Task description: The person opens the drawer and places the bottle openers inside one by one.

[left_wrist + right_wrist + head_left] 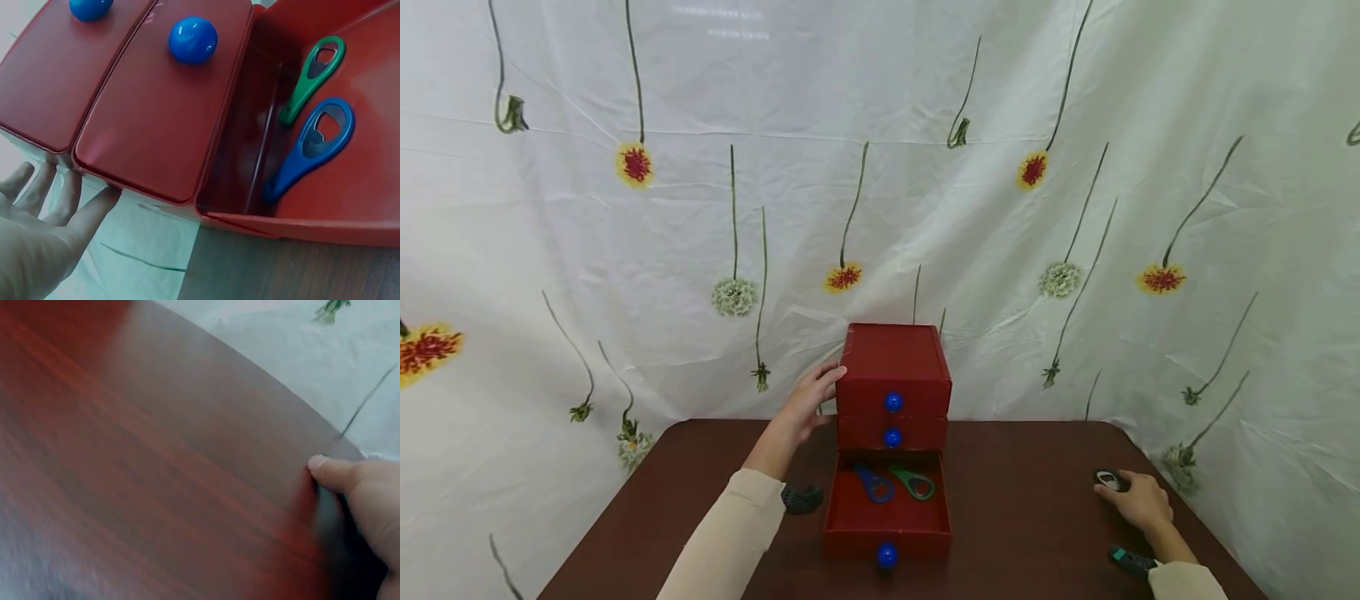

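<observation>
A red three-drawer box (895,354) with blue round knobs stands mid-table, its bottom drawer (887,546) pulled out. Inside that drawer lie a blue bottle opener (299,162) and a green bottle opener (306,87), side by side. My left hand (808,404) rests its spread fingertips against the left side of the box, near the upper drawers. Over at the table's right edge, my right hand (1142,502) holds a black bottle opener (1107,478) by its handle. In the right wrist view the thumb shows, while the opener is dark and mostly hidden.
The dark brown wooden table (1022,508) narrows toward the back, where a white flowered cloth (880,208) hangs behind and around it. Dark bands are on both wrists. A blue knob (887,556) sticks out from the open drawer's front.
</observation>
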### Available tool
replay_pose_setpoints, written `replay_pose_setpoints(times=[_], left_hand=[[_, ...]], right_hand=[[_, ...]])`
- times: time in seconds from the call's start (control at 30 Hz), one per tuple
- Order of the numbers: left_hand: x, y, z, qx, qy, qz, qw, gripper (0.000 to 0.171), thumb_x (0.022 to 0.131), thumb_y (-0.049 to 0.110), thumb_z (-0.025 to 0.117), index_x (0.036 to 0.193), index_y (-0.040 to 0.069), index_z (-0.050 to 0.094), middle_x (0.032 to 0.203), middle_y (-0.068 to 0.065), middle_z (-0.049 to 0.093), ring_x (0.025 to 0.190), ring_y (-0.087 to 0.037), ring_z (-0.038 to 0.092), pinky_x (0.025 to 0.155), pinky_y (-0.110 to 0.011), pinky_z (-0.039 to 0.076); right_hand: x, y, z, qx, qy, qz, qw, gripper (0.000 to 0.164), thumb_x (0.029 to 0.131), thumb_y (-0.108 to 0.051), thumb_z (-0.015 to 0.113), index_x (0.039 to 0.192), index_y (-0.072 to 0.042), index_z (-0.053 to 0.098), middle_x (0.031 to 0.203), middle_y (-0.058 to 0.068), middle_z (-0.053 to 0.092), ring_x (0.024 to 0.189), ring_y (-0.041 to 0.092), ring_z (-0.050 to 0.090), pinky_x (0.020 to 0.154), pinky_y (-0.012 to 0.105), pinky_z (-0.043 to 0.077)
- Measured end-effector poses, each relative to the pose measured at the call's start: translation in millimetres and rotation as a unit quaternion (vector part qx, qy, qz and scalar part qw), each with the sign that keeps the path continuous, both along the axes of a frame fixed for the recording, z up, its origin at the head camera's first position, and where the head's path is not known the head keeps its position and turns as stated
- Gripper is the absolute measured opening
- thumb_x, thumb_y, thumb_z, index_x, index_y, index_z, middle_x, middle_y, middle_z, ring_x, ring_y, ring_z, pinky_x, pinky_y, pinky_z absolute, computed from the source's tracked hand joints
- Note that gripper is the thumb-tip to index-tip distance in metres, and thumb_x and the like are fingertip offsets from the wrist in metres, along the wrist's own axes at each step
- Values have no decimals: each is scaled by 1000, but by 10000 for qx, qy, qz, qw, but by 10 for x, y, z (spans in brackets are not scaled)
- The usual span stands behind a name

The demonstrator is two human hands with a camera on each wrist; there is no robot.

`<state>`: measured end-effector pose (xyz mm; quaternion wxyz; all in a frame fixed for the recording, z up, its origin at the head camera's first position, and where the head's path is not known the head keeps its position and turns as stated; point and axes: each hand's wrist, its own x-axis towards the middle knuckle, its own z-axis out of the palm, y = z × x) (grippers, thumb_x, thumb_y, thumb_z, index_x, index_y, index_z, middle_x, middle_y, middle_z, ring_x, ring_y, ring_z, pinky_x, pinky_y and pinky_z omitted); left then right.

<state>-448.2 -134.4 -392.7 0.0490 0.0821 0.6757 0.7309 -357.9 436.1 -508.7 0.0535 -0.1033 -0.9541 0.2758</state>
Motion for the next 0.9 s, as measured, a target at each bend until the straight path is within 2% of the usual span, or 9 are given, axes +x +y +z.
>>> replay_pose_setpoints(times=[0.07, 0.23, 0.4, 0.53, 0.7, 0.9], left_hand=[[1, -3, -15, 15, 8, 2, 10000, 69, 103, 43, 63, 158, 10, 37, 158, -18, 40, 145, -41, 35, 106, -71, 35], [-6, -22, -30, 81, 3, 65, 9999, 67, 103, 43, 62, 156, 10, 39, 158, -16, 39, 145, -40, 36, 106, -72, 34], [-4, -54, -32, 90, 4, 77, 9999, 71, 102, 44, 63, 158, 10, 35, 161, -17, 34, 146, -41, 34, 106, -72, 34], [9, -62, -38, 33, -1, 63, 10000, 72, 102, 44, 64, 158, 11, 34, 163, -18, 31, 147, -41, 32, 107, -73, 32], [0, -44, -49, 15, -15, 75, 10000, 73, 101, 47, 66, 158, 14, 35, 163, -17, 31, 147, -41, 33, 106, -73, 32], [-16, -14, -42, 24, -41, 126, 9999, 69, 100, 46, 67, 156, 17, 40, 162, -15, 34, 146, -40, 35, 105, -73, 34]], right_hand=[[-3, -11, -13, 7, -160, -101, 9998, 100, 92, -64, 69, 146, 15, 42, 143, 47, 32, 123, 69, 35, 90, 73, 39], [-25, -49, 18, -53, -241, -74, 9997, 82, 99, -52, 65, 148, 10, 44, 144, 45, 34, 123, 67, 38, 89, 72, 39], [-47, -87, 11, 30, 84, 139, 9999, 70, 102, -39, 65, 145, 13, 46, 141, 46, 38, 123, 65, 40, 92, 72, 40], [-65, -103, -43, -14, 471, 187, 9987, 65, 101, -29, 69, 141, 17, 47, 140, 44, 44, 123, 63, 44, 95, 70, 41], [-84, -114, -92, 63, 796, 21, 9968, 61, 97, -21, 71, 138, 19, 50, 133, 42, 52, 118, 60, 50, 92, 68, 45], [-101, -135, -33, 346, 515, -56, 9981, 62, 95, -22, 72, 134, 22, 52, 130, 43, 54, 114, 60, 54, 86, 64, 50]])
